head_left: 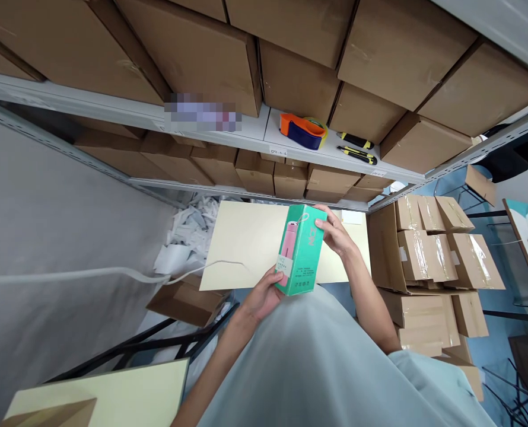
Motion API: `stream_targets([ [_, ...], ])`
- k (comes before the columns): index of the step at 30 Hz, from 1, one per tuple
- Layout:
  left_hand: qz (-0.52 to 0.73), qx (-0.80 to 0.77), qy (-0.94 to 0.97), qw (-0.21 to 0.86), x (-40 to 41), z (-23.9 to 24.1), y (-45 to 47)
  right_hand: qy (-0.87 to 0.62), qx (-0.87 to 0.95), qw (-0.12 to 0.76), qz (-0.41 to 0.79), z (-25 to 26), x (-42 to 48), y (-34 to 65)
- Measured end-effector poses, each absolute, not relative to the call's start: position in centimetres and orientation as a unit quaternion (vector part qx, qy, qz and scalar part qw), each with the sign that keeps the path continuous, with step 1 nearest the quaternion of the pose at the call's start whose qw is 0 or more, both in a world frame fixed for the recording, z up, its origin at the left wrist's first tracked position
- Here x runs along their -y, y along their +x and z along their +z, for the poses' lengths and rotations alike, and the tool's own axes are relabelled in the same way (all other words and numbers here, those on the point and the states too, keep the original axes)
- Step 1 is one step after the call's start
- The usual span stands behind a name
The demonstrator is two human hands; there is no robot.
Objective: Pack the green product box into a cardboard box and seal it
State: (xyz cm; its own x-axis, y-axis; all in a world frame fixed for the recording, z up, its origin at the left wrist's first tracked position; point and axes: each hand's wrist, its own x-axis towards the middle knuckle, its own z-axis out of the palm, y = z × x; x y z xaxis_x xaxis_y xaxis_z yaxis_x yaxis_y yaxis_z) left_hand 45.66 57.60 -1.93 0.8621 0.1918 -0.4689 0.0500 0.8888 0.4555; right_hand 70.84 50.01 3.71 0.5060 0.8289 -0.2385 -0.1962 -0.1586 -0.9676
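A green product box (311, 255) with a picture of a pink bottle on one side is held up between both my hands, tilted, above a pale yellow tabletop (241, 231). My left hand (264, 293) grips its lower left corner, the thumb pressed on the printed face. Near the upper right edge, my right hand (334, 231) has its thumb on the green side and its other fingers behind, partly hidden. The box looks closed.
Ahead, a shelf (241, 133) bears cardboard boxes, an orange and blue tape dispenser (303, 131) and two cutters (356, 148). Cartons (428, 255) are stacked at right. White crumpled packing material (193, 228), a white cable (113, 271) and an open carton (186, 301) lie left.
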Motion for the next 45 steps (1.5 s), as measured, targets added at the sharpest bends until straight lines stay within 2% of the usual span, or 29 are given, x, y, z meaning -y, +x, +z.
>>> stream_targets([
  [6,0.079,-0.374,0.233,0.894,-57.1,-2.4,46.4,-0.706,0.209,0.599,0.316,3.3,-50.9,70.8],
  [13,0.128,-0.391,0.263,0.873,-56.0,-3.6,46.7,-0.760,0.240,0.563,0.219,2.7,-51.2,70.2],
  [19,0.118,-0.427,0.224,0.868,-56.2,-4.8,47.2,-0.770,0.347,0.492,0.213,4.5,-50.2,68.5],
  [22,0.100,-0.438,0.175,0.876,-57.1,-4.8,47.5,-0.771,0.419,0.446,0.177,6.1,-48.8,65.9],
  [26,0.136,-0.432,0.189,0.871,-58.7,-4.3,47.5,-0.750,0.516,0.392,0.131,7.4,-46.3,61.8],
  [30,0.173,-0.426,0.203,0.864,-60.1,-2.7,47.7,-0.732,0.570,0.357,0.110,6.1,-43.6,58.7],
  [35,0.256,-0.428,0.183,0.847,-61.5,0.2,48.1,-0.736,0.581,0.325,0.126,1.9,-40.0,57.2],
  [38,0.329,-0.411,0.216,0.823,-62.3,0.7,47.6,-0.727,0.589,0.349,0.051,0.0,-38.9,57.2],
  [42,0.429,-0.396,0.270,0.766,-63.4,0.2,46.2,-0.670,0.576,0.452,-0.126,-0.5,-40.7,57.6],
  [45,0.469,-0.401,0.304,0.726,-63.9,-0.3,45.2,-0.706,0.459,0.534,-0.079,0.2,-44.3,58.4],
])
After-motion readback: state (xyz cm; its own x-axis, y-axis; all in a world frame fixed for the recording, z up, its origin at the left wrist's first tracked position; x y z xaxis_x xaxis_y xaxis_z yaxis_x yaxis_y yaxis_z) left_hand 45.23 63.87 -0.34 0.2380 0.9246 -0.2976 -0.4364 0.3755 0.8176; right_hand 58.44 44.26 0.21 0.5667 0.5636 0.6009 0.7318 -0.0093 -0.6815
